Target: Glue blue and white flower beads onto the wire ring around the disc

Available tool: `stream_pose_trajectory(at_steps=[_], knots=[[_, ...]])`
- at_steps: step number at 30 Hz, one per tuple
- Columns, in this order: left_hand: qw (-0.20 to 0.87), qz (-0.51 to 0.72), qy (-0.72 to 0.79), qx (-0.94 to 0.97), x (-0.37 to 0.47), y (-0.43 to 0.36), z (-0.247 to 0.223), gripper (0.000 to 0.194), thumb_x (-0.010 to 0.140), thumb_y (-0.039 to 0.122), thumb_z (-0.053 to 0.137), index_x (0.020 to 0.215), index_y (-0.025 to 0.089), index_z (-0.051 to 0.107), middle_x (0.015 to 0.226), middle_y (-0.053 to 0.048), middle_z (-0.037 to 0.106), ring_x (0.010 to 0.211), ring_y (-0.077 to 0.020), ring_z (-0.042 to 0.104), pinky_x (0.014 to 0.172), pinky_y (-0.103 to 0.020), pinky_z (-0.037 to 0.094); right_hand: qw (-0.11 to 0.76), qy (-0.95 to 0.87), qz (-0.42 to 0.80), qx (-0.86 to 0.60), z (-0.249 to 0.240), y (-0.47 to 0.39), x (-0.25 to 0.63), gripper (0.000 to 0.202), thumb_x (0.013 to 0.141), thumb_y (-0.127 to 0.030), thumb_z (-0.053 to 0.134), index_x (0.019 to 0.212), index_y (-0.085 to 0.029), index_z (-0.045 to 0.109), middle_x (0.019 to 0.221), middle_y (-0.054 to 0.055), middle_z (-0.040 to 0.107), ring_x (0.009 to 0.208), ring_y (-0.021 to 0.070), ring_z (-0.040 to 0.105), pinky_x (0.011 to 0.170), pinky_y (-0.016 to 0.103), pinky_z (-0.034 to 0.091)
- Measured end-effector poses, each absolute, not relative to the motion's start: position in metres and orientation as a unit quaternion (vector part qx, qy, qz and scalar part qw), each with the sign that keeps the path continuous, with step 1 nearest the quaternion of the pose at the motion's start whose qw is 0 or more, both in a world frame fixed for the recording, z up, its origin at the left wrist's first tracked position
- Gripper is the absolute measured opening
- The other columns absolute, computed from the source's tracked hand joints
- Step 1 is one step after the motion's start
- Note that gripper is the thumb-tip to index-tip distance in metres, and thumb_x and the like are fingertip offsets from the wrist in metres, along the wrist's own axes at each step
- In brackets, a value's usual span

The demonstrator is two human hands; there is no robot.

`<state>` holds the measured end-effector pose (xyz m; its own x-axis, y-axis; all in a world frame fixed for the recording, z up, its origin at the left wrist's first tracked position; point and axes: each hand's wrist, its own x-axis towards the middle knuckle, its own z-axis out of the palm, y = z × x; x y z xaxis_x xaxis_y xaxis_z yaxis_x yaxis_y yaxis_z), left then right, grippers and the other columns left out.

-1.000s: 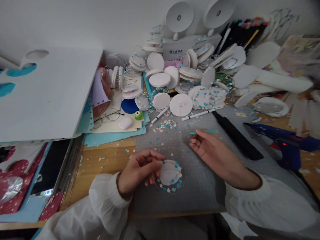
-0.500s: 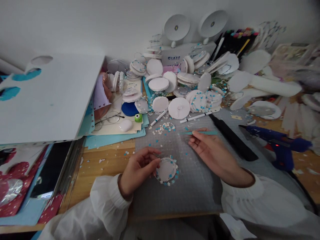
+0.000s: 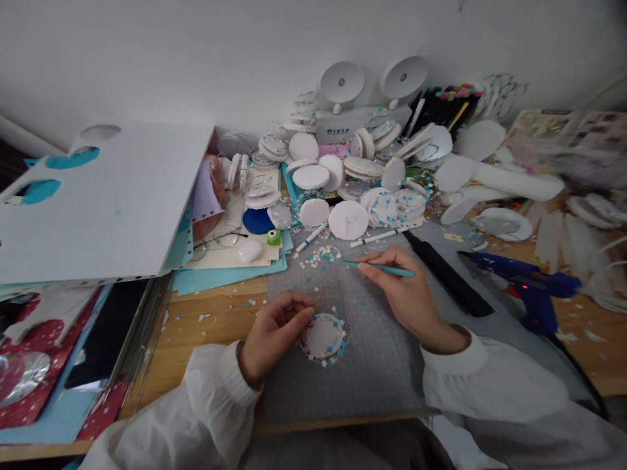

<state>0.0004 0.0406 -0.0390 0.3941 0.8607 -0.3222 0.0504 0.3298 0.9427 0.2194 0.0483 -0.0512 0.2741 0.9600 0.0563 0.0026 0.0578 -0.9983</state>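
One teal tool [image 3: 396, 270] now nearer stars [image 3: 322, 256].

Wooden table [image 3: 213, 336] bears a grey mat [image 3: 357, 385], blue sheets [image 3: 228, 281] beside it and scraps [image 3: 203, 318]; on the mat lie star bits [image 3: 321, 256], two pens [image 3: 381, 237], a black bar [image 3: 455, 281] and a glue gun [image 3: 536, 300].

Left grip [image 3: 275, 336] on star-edged disc [image 3: 324, 335], right grip [image 3: 410, 297] around teal tool [image 3: 402, 271], gray mat [image 3: 377, 375]
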Motion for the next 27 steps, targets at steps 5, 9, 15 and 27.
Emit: stream_pose_trajectory(at_steps=[5, 9, 15, 27], knots=[[0.668, 0.303, 0.463, 0.497, 0.001, 0.04, -0.04, 0.029, 0.077, 0.038, 0.063, 0.089, 0.012, 0.06, 0.061, 0.002, 0.057, 0.046, -0.0073, 0.049, 0.04, -0.017, 0.035, 0.559, -0.561, 0.305, -0.529, -0.056, 0.049, 0.214, 0.016, 0.073, -0.021, 0.07, 0.07, -0.021, 0.054, 0.081, 0.002, 0.068, 0.082, 0.0167, 0.066, 0.076, 0.033, 0.051], [0.667, 0.305, 0.458, 0.502, 0.0, 0.038, -0.04, 0.027, 0.078, 0.036, 0.06, 0.091, 0.012, 0.06, 0.064, 0.001, 0.057, 0.048, -0.0084, 0.05, 0.042, -0.018, 0.036, 0.55, -0.607, 0.238, -0.522, -0.057, 0.049, 0.213, 0.014, 0.073, -0.015, 0.068, 0.071, -0.021, 0.055, 0.082, 0.003, 0.069, 0.079, 0.0158, 0.066, 0.074, 0.031, 0.053], [0.603, 0.368, 0.484, 0.516, -0.002, 0.038, -0.039, 0.018, 0.079, 0.028, 0.056, 0.089, 0.013, 0.06, 0.068, 0.001, 0.053, 0.06, -0.0098, 0.048, 0.056, -0.021, 0.039, 0.542, -0.624, 0.187, -0.53, -0.057, 0.048, 0.216, 0.013, 0.074, -0.015, 0.066, 0.072, -0.021, 0.055, 0.079, 0.003, 0.069, 0.076, 0.0161, 0.067, 0.071, 0.03, 0.053], [0.6, 0.418, 0.473, 0.492, -0.008, 0.037, -0.047, 0.014, 0.082, 0.024, 0.047, 0.091, 0.016, 0.055, 0.072, 0.001, 0.051, 0.066, -0.0123, 0.044, 0.061, -0.025, 0.034, 0.525, -0.64, 0.171, -0.534, -0.068, 0.052, 0.216, 0.011, 0.074, -0.013, 0.064, 0.075, -0.021, 0.057, 0.081, 0.004, 0.069, 0.079, 0.0175, 0.066, 0.071, 0.031, 0.052]])
